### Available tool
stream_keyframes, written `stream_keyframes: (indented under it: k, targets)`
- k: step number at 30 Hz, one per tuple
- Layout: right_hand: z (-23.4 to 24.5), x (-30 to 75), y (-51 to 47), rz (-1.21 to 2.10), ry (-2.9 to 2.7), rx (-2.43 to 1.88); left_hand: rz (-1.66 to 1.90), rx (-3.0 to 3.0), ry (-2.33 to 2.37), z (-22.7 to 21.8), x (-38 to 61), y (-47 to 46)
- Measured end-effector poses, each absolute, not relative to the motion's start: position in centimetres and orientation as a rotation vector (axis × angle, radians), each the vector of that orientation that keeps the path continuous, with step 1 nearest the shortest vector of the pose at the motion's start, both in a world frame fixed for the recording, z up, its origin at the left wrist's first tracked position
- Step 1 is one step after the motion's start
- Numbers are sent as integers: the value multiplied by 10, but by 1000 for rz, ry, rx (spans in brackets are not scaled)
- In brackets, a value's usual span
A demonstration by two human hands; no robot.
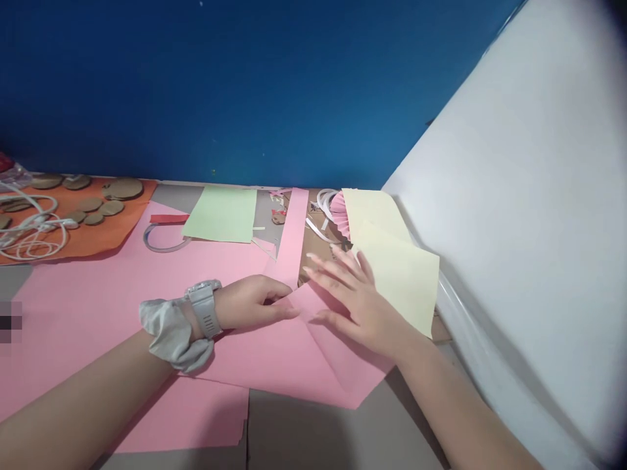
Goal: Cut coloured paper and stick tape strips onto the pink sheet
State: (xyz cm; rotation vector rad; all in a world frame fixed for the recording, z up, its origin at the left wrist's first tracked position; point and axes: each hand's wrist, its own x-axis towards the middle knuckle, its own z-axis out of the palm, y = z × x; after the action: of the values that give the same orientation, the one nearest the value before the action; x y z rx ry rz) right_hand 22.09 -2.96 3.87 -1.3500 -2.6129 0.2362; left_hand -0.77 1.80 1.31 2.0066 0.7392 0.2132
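A large pink paper sheet (289, 356) lies before me, with a crease running down toward its near right corner. My left hand (259, 303), with a grey watch (204, 307) and a pale scrunchie (174, 334) at the wrist, pinches the sheet's far edge: the thumb rests on top, while the fingertips are partly hidden behind it. To the right, my right hand (350, 297) is open, fingers stretched out and slightly spread over the paper's right part. Beneath the left forearm spreads more pink paper (132, 274). A pink strip (295, 228) extends away just beyond my hands.
Pale yellow sheets (406, 274) lie at right, beside the white wall (539, 163). A green sheet (223, 214), a tape ring (166, 247) and a pink pleated paper (339, 212) sit farther back. At left, cardboard discs (122, 188) and white cables (42, 228) rest on orange paper (110, 238).
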Motion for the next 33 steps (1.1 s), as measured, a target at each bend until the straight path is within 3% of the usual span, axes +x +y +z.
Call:
stream_keyframes:
  k: [14, 33]
  targets:
    - [40, 208, -29, 685, -2448, -1244, 188, 1978, 694, 16, -5, 12]
    - [40, 205, -31, 823, -2368, -1231, 255, 1843, 589, 11, -6, 16]
